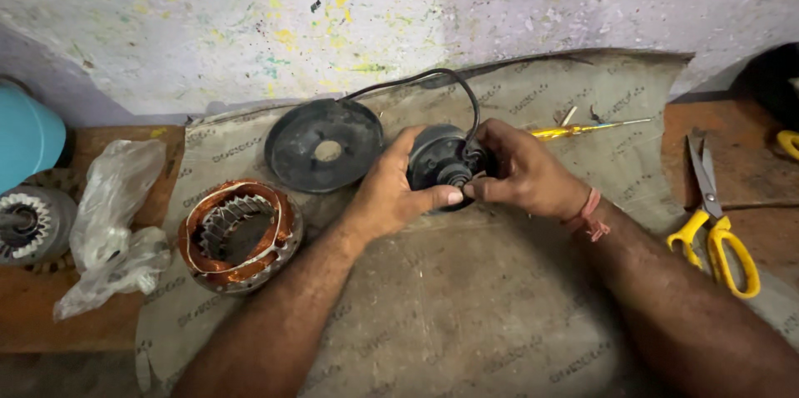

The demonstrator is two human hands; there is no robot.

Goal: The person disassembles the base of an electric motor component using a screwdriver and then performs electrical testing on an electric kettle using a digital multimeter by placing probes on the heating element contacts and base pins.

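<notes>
Both sets of fingers are wrapped around a small black motor housing (pixel 441 163), held right in the middle: the left hand (pixel 391 194) cups it from its side with the thumb reaching across the front, and the right hand (pixel 520 171) grips it from the other side, thumb tip almost meeting the left thumb over the hub. A black cable (pixel 433 77) loops up out of the housing just above the fingers and runs off to the left. Just beyond the left fingers lies a round black cover plate (pixel 323 146) with a hole in its centre, flat on the surface. Further out on that side, near the left forearm, sits a stator (pixel 240 236) with copper windings, slightly tilted. Past the right fingers a yellow-handled screwdriver (pixel 587 127) lies pointing away, and well out to the right are yellow-handled scissors (pixel 716 227). All of this rests on a worn grey sheet (pixel 466 315), creased and printed, spread over a brownish wooden surface (pixel 42 315). Far left of the fingers there's a crumpled clear plastic bag (pixel 112 223), another motor part (pixel 29 223) at the edge, and something light blue (pixel 25 136) above it. The wall (pixel 399 7) behind is rough, pale purple-grey, with flaking yellow and green paint flecks.
</notes>
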